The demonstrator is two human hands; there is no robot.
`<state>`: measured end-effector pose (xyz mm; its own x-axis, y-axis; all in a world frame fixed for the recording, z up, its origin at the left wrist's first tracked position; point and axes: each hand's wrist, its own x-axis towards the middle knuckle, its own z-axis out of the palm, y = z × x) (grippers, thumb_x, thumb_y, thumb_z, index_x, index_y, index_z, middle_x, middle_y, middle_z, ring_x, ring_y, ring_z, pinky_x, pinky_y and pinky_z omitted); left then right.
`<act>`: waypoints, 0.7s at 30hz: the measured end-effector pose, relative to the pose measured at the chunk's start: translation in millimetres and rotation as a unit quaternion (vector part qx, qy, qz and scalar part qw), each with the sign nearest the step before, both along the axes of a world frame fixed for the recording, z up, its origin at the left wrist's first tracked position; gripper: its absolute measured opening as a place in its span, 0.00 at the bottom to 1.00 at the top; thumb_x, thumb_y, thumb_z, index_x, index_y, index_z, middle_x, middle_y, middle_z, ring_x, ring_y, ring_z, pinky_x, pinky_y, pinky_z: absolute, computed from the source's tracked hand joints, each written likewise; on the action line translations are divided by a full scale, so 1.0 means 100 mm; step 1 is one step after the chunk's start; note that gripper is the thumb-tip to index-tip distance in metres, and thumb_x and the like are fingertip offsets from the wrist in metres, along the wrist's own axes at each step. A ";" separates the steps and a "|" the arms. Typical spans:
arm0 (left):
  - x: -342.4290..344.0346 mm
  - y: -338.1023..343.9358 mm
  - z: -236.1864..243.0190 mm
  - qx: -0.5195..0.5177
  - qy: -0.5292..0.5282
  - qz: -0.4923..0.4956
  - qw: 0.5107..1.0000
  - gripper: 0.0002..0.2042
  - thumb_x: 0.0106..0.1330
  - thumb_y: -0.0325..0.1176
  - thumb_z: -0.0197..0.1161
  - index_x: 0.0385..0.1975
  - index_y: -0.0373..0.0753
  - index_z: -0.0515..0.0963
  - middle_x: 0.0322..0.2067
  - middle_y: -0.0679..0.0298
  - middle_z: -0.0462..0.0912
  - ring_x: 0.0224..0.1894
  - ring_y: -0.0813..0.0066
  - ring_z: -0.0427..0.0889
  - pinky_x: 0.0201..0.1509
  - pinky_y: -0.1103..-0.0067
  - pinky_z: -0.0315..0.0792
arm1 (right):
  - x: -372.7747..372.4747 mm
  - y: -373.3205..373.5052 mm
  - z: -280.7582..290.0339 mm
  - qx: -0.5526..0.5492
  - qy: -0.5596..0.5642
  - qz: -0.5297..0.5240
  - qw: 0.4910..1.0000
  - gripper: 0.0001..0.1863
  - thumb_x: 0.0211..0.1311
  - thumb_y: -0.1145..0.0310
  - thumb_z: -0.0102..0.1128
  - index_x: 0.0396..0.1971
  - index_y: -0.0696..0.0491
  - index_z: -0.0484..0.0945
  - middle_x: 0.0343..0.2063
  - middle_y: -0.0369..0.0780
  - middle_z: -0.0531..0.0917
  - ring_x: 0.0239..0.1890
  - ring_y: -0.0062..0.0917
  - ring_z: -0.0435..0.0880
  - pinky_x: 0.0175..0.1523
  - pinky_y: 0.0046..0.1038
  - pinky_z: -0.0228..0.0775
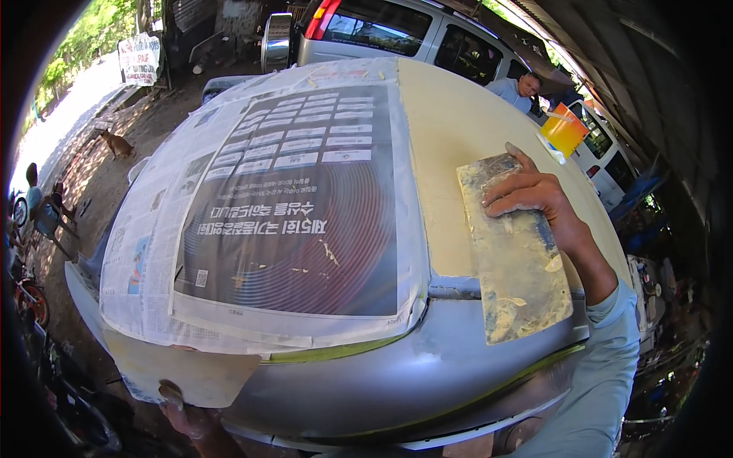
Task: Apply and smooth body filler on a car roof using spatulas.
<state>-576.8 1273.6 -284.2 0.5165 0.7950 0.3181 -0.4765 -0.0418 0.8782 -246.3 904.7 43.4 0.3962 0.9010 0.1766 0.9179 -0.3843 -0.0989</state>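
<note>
In my right hand is a rectangular putty-smeared plate, gripped near its upper end and tilted over the right side of a vehicle's body. Dried yellowish putty covers much of its face. My left hand pinches the lower edge of a thin, pale flat plate, held low at the left by the vehicle's edge. Between my hands, newspaper masks a broad section. Cream-coloured filler coats the surface to its right. The silver body panel curves along the near side, edged with green tape.
A silver van stands behind the work. A person is at the far right, near a yellow-orange bucket. At the left are a dog, a seated person, a motorcycle and a painted sign.
</note>
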 end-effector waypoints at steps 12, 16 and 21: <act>-0.01 -0.03 0.06 0.362 0.094 0.163 0.913 0.27 0.71 0.47 0.49 0.59 0.29 0.64 0.55 0.47 0.70 0.51 0.58 0.76 0.57 0.64 0.71 | -0.19 0.10 -0.18 0.030 0.020 0.033 0.999 0.11 0.43 0.68 0.72 0.31 0.46 0.85 0.37 0.35 0.86 0.45 0.28 0.83 0.71 0.53 0.36; 0.04 0.01 0.21 0.587 0.063 0.302 0.748 0.27 0.71 0.45 0.51 0.59 0.26 0.63 0.55 0.45 0.70 0.49 0.59 0.77 0.55 0.64 0.73 | -0.30 -0.03 -0.07 0.004 -0.007 0.006 1.000 0.11 0.44 0.68 0.72 0.32 0.46 0.85 0.37 0.35 0.86 0.45 0.27 0.83 0.71 0.53 0.37; -0.03 -0.09 0.16 0.569 0.115 0.253 0.774 0.31 0.67 0.43 0.59 0.62 0.29 0.58 0.58 0.45 0.67 0.57 0.44 0.72 0.59 0.55 0.68 | -0.46 0.23 -0.29 0.054 0.005 0.044 0.998 0.12 0.45 0.68 0.71 0.33 0.45 0.85 0.38 0.35 0.85 0.46 0.27 0.83 0.71 0.54 0.37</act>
